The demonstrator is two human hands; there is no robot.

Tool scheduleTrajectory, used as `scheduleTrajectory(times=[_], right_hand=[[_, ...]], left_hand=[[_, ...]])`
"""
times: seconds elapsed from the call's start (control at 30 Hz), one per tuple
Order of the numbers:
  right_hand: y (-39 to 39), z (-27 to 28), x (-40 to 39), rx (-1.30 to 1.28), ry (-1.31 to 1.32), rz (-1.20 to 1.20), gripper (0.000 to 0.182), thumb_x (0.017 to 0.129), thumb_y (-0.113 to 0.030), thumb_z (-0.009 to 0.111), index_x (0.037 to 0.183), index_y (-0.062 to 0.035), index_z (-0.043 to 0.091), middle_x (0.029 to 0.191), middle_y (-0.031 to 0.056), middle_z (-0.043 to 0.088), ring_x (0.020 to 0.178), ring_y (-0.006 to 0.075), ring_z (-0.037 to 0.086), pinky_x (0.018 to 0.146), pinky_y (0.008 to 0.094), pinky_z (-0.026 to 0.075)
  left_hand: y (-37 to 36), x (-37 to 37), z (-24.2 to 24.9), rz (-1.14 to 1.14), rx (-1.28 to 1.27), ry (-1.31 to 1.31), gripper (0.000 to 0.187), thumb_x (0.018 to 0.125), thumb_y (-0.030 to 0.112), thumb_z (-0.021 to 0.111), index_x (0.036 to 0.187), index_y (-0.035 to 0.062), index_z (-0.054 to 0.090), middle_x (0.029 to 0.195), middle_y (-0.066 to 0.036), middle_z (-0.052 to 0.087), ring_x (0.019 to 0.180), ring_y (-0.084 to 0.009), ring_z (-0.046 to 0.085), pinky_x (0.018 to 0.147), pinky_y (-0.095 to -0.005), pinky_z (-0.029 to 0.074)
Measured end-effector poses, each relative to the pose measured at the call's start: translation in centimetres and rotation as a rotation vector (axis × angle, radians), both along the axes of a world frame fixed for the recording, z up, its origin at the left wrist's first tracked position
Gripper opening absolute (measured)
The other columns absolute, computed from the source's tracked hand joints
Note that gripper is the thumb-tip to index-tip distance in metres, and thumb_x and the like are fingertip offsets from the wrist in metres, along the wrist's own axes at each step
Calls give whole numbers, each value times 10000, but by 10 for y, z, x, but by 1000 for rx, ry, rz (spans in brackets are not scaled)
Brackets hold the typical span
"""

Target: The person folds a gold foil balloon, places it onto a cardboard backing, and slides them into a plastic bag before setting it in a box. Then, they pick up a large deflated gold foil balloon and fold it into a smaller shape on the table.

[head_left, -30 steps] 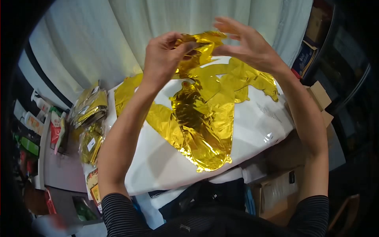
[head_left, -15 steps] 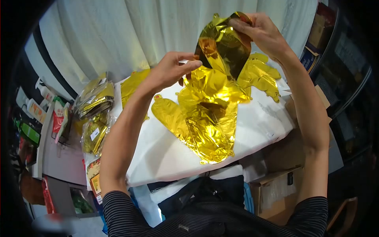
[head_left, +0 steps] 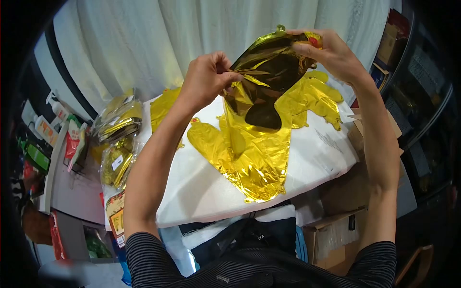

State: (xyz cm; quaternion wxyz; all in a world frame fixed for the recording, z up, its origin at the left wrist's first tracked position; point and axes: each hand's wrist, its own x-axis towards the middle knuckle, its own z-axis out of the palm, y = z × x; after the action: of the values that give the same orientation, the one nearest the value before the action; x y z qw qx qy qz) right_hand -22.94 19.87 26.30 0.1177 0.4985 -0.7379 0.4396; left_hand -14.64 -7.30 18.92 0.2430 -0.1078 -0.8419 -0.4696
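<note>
A flat, uninflated gold foil balloon (head_left: 259, 158) is raised at its far end between my hands, while its near end lies on the white-covered table (head_left: 192, 197). My left hand (head_left: 206, 79) pinches the foil's left edge between thumb and fingers. Up at the far right corner, my right hand (head_left: 333, 55) grips the foil with the thumb on the near side; a small red mark shows beside its fingers. The raised part looks dark and mirror-like. Another gold foil piece (head_left: 312, 98) lies behind on the right, and one more (head_left: 163, 108) on the left.
Plastic-bagged gold foil packs (head_left: 117, 117) sit left of the table. Bottles (head_left: 36, 156) stand on a grey shelf unit (head_left: 77, 197) farther left. An open cardboard box (head_left: 336, 240) is below the table at right. A white curtain (head_left: 192, 29) hangs behind.
The raised foil has been spread wider and turned its dark face toward me. My left hand has moved up slightly and now pinches the edge; my right hand has shifted a little right and down.
</note>
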Motion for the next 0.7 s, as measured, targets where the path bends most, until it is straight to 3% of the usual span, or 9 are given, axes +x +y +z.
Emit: scheduleTrajectory(times=[0.17, 0.27, 0.33, 0.43, 0.5, 0.53, 0.57, 0.63, 0.7], right_hand=[[14, 6, -13, 204, 223, -43, 138, 980, -123, 690, 997, 7, 735, 846, 29, 717, 724, 69, 642, 699, 233, 553], [14, 8, -3, 187, 262, -157, 121, 964, -103, 707, 1003, 6, 739, 869, 44, 734, 776, 86, 687, 718, 240, 574], [16, 7, 0, 167, 277, -190, 119, 955, -98, 716, 1012, 4, 742, 877, 54, 742, 802, 103, 710, 724, 246, 583], [25, 0, 0, 104, 325, -145, 185, 945, -139, 737, 1078, -10, 735, 939, 92, 749, 878, 147, 733, 751, 256, 597], [31, -4, -2, 2, 401, -231, 223, 998, -162, 672, 1171, -28, 715, 1058, 124, 746, 970, 193, 736, 822, 256, 597], [19, -5, 14, -70, 290, -165, 168, 980, -166, 693, 1058, -22, 731, 909, 99, 733, 795, 166, 701, 685, 259, 572], [7, -6, 30, -148, 181, -99, 160, 963, -170, 714, 945, -15, 748, 759, 73, 719, 620, 139, 666, 548, 263, 547], [28, 5, 11, -138, 187, 17, 198, 976, -187, 705, 976, 5, 755, 768, 88, 735, 632, 109, 673, 552, 238, 540], [33, 13, 20, -114, 343, -276, 242, 997, -235, 678, 926, -22, 767, 830, 105, 761, 664, 123, 709, 545, 263, 564]], left_hand=[[18, 13, 7, 56, -10, 119, 149, 843, 30, 787, 939, -41, 699, 689, -67, 684, 603, -134, 689, 498, -277, 531], [20, 10, 7, 69, -161, 292, 148, 834, 36, 791, 944, -37, 723, 691, -91, 670, 666, -172, 707, 525, -313, 534], [18, 5, 5, 237, -430, 500, 150, 814, 83, 815, 901, -12, 740, 668, -103, 637, 686, -197, 706, 554, -332, 531], [21, 0, 8, 330, -380, 482, 171, 816, 151, 822, 913, 27, 754, 737, -122, 685, 704, -223, 716, 602, -331, 537], [17, 0, 7, 190, -172, 188, 162, 859, 169, 787, 961, 45, 759, 896, -118, 756, 804, -178, 734, 689, -297, 554], [11, -4, 3, 125, -128, 80, 166, 878, 152, 765, 998, 37, 760, 969, -120, 774, 856, -157, 736, 748, -284, 562], [7, -3, -9, 91, -76, 51, 135, 905, 105, 724, 974, -10, 710, 889, -136, 755, 781, -163, 734, 674, -290, 573], [5, -9, -19, 38, 54, -42, 75, 928, 13, 669, 924, -57, 644, 800, -134, 737, 713, -172, 735, 622, -306, 592], [-9, -18, -31, 61, -69, 18, 51, 929, -6, 657, 921, -56, 668, 812, -124, 739, 740, -157, 728, 653, -303, 593]])
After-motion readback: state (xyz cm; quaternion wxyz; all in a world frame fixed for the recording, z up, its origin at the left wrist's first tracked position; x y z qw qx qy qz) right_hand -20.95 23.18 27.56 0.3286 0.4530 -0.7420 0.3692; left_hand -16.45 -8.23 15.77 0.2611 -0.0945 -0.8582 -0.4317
